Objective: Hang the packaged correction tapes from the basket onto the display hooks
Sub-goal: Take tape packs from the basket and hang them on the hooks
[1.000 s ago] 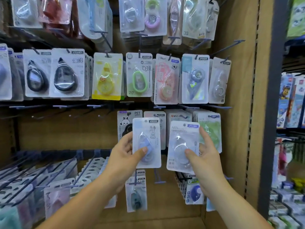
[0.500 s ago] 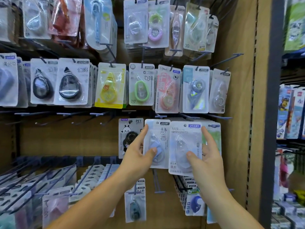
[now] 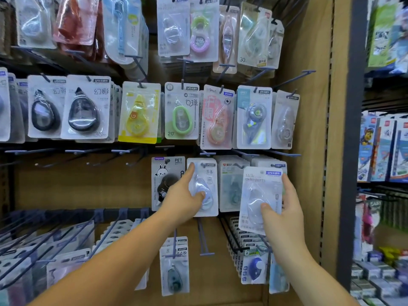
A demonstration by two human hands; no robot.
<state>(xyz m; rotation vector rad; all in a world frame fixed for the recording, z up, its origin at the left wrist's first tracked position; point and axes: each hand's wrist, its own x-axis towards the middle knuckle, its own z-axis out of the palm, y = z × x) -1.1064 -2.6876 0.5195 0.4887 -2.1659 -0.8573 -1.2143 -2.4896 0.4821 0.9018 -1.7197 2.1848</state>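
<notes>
Now I am seeing that the left hand (image 3: 184,197) has carried its pale blue pack (image 3: 208,180) up into the third row since a second ago. The pack is sitting flat between the rabbit pack (image 3: 164,177) and the teal pack (image 3: 231,186), with its hang hole at the hook (image 3: 203,164), so I am judging this one as on, or nearly on. The left fingers (image 3: 189,171) are still pinching it, with the thumb pressing on the clear bubble and the index finger stretching up along the left edge. The right hand (image 3: 284,215) has been shifting its white pack (image 3: 260,195) rightwards, and that pack is now hovering in front of the far-right stack, not yet threaded on that stack's hook (image 3: 277,165). The right thumb is pressing the bubble and the other fingers are curling round the right edge. That is leaving one pack to seat. The basket is not showing in my view. A full row of packs (image 3: 181,111) is hanging above, and a bare long hook (image 3: 204,237) is jutting out below, between the two arms. Standing in the way are the packs already crowding the far-right hook, so I am expecting to have to tilt the white pack's top in.
</notes>
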